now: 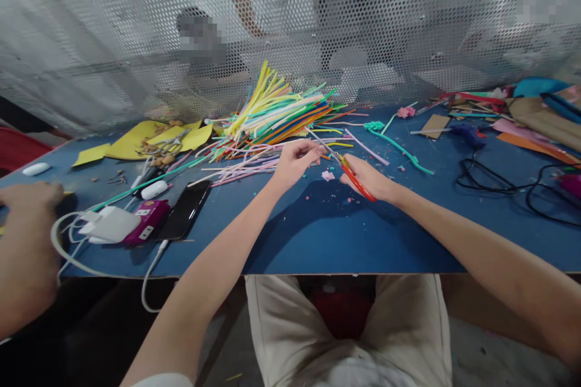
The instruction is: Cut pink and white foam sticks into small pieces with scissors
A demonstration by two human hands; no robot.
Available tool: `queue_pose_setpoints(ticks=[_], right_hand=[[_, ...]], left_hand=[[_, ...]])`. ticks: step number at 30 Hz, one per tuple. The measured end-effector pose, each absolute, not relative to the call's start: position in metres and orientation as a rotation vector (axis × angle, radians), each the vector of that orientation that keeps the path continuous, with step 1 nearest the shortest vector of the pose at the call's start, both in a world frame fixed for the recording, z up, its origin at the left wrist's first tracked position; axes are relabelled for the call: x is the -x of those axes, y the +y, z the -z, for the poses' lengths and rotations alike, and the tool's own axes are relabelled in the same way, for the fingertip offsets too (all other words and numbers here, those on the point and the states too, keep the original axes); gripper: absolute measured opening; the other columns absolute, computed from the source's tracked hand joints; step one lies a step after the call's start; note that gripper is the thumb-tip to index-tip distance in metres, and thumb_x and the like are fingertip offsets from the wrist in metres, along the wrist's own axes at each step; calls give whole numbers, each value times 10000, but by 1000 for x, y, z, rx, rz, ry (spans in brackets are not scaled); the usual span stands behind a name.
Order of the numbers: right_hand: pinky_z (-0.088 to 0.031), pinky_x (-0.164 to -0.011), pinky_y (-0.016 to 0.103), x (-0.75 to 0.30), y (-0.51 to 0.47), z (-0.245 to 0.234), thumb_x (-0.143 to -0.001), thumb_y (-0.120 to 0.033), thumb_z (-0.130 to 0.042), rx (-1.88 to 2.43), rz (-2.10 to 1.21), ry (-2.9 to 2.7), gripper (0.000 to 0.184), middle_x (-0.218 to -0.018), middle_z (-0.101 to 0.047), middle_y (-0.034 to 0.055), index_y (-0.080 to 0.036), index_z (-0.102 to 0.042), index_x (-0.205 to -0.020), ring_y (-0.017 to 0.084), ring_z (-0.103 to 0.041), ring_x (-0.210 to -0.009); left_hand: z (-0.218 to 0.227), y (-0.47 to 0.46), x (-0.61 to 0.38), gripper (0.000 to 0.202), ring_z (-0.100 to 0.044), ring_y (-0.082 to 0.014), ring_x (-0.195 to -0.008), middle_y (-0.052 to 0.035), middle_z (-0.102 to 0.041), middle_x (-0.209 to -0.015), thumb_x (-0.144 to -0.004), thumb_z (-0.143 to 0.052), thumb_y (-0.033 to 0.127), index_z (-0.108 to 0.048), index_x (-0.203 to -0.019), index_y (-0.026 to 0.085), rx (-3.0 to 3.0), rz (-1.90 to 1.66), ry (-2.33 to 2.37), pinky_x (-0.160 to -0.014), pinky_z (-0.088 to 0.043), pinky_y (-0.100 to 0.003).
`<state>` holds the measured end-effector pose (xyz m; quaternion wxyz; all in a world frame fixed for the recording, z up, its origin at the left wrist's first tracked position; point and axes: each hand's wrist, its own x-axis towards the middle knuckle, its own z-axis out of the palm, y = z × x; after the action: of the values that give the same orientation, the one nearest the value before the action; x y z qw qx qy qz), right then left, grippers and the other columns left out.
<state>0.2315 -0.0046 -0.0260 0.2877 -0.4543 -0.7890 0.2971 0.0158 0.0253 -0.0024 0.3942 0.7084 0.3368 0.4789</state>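
My right hand [370,176] is wrapped round the red handles of a pair of scissors [356,180]. Their metal blades point up and left, towards my left hand. The fingers of my left hand [297,162] are pinched together beside the blades; whatever they hold, if anything, is too small to make out. Just below the hands, a small pink piece [328,175] lies on the blue table [308,236] among tiny scraps. Behind my left hand lies a big bundle of coloured fuzzy stems [281,109], with loose pink stems [247,166] in front of it.
To the left are a black phone [185,211], a purple box [147,222], a white charger [110,224] with cables, and yellow paper [129,142]. Another person's arm [27,242] reaches in there. A glue gun [467,135] with black cord lies right. Perforated metal sheet [290,24] stands behind.
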Motion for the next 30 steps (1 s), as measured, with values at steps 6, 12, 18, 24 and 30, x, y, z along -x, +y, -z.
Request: queue_pose_setpoints(ticks=[6, 12, 18, 24, 30], right_hand=[[-339, -619, 299, -245, 8, 20, -837, -462, -602, 1296, -541, -1887, 322, -726, -497, -21, -238, -379, -773, 144, -426, -642], [-370, -667, 340, -283, 34, 12, -800, -404, -665, 1648, -116, -1726, 204, -835, -686, 80, -215, -597, -838, 232, -585, -742], [-430, -709, 391, -320, 58, 23, -813, -476, -628, 1907, -9, -1653, 280, -906, -733, 128, -211, -674, -891, 303, -647, -826], [-472, -771, 438, -340, 70, 36, -778, -429, -658, 2040, 39, -1625, 293, -1028, -733, 142, -218, -669, -981, 338, -661, -936], [-489, -816, 451, -343, 75, 45, -840, -452, -610, 2085, -4, -1746, 380, -1098, -724, 161, -194, -643, -1118, 349, -665, -1005]], left_hand=[[7, 32, -17, 375, -575, -133, -633, -71, -751, -889, -898, -645, 532, -774, -966, 186, -1973, -1218, 942, -580, -430, -245], [20, 42, -9, 266, -667, -208, -952, -73, -755, -1013, -955, -603, 434, -798, -992, 257, -2644, -896, 913, -841, -454, -308], [22, 44, -6, 251, -671, -200, -957, -47, -770, -1025, -965, -592, 425, -779, -975, 259, -2747, -767, 897, -846, -439, -304], [20, 44, -4, 219, -686, -188, -919, -36, -774, -1014, -968, -577, 356, -771, -956, 256, -2788, -699, 903, -860, -444, -297], [14, 37, -5, 209, -671, -183, -874, -60, -755, -987, -949, -583, 341, -745, -957, 210, -2726, -773, 931, -829, -463, -297]])
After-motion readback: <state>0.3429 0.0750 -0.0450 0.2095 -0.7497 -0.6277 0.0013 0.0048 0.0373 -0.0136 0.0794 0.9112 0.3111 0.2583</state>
